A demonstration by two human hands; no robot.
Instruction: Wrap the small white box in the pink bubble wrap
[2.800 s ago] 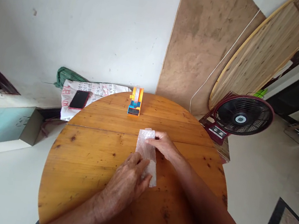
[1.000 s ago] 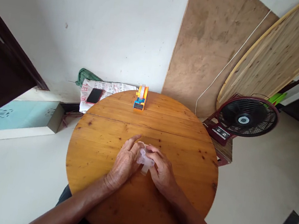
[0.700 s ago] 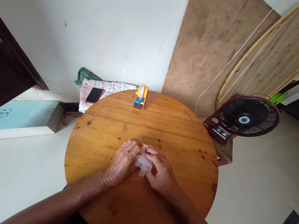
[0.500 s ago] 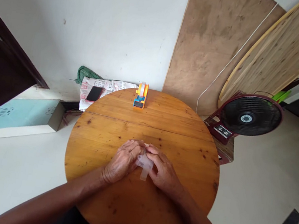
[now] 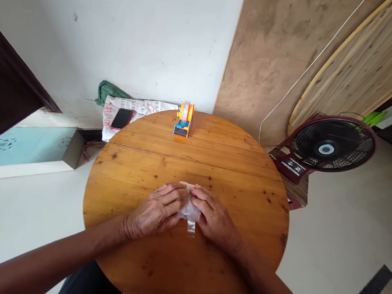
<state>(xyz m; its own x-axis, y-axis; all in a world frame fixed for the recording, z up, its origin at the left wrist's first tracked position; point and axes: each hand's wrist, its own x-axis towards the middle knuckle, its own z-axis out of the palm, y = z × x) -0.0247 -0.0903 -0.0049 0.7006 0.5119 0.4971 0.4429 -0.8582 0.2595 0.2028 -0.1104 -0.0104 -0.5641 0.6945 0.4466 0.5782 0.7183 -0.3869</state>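
Between my two hands, over the near half of the round wooden table point(image 5: 177, 272), is a small bundle in translucent plastic wrap point(image 5: 190, 211). A strip of clear tape point(image 5: 191, 228) sticks out from its near side. My left hand point(image 5: 161, 208) is closed over the bundle's left side, fingers curled onto its top. From the right, my right hand point(image 5: 216, 219) grips it with bent fingers. The fingers hide much of the bundle, and what is inside cannot be made out. An orange and blue tape dispenser point(image 5: 184, 119) stands at the table's far edge.
Past the table's far left edge, a phone point(image 5: 122, 119) lies on a white printed sack point(image 5: 146, 106) beside a green bag point(image 5: 111, 94). At the right stands a dark red fan point(image 5: 327, 146). A white wall point(image 5: 154, 32) rises behind.
My hands have pressed lower and flatter around the bundle, my left hand shifting slightly left. More of the bundle's far edge shows. The view has tilted a little.
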